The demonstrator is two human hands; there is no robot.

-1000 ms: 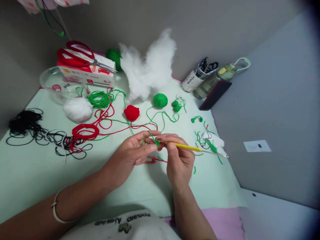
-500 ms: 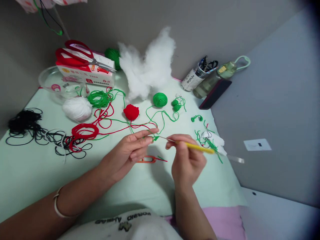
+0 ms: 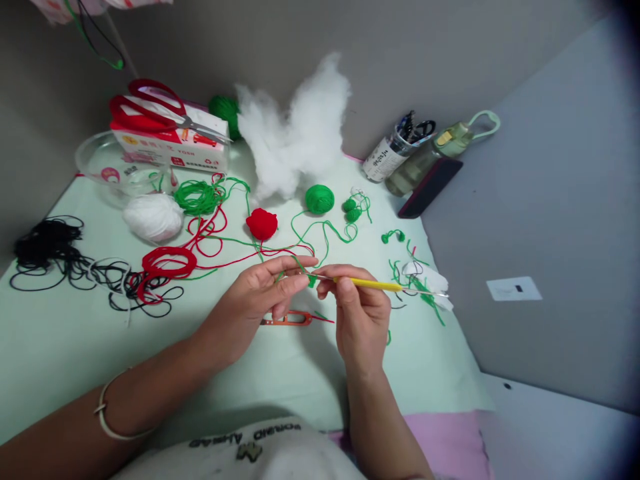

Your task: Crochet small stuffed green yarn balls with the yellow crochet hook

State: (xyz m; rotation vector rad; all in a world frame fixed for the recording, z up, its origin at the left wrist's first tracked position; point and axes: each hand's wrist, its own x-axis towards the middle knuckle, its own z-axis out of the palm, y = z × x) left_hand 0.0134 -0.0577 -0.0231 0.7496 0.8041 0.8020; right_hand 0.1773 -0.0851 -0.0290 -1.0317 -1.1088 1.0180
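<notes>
My right hand (image 3: 359, 310) is closed round a crochet hook (image 3: 373, 284) with a yellow handle, its thin metal tip pointing left. That tip meets a small piece of green crochet (image 3: 312, 281) at the fingertips of my left hand (image 3: 267, 290). Green yarn runs over the left fingers, which pinch the piece between thumb and fingers. Below the hands lies an orange thread snipper (image 3: 293, 319) on the table, partly covered by the left hand. Behind them sit a red yarn ball (image 3: 262, 225) and a green yarn ball (image 3: 320, 199).
White stuffing (image 3: 295, 133) is heaped at the back. Red scissors (image 3: 165, 110) rest on a box (image 3: 173, 147) beside a white yarn ball (image 3: 153, 218). Tangled black yarn (image 3: 47, 245) lies far left. At right stand a pen cup (image 3: 387, 157), a bottle (image 3: 415, 173) and a phone-like slab (image 3: 431, 189).
My right hand has moved left, bringing the hook closer to my left hand. The hook now lies more level, with its tip among the left fingers.
</notes>
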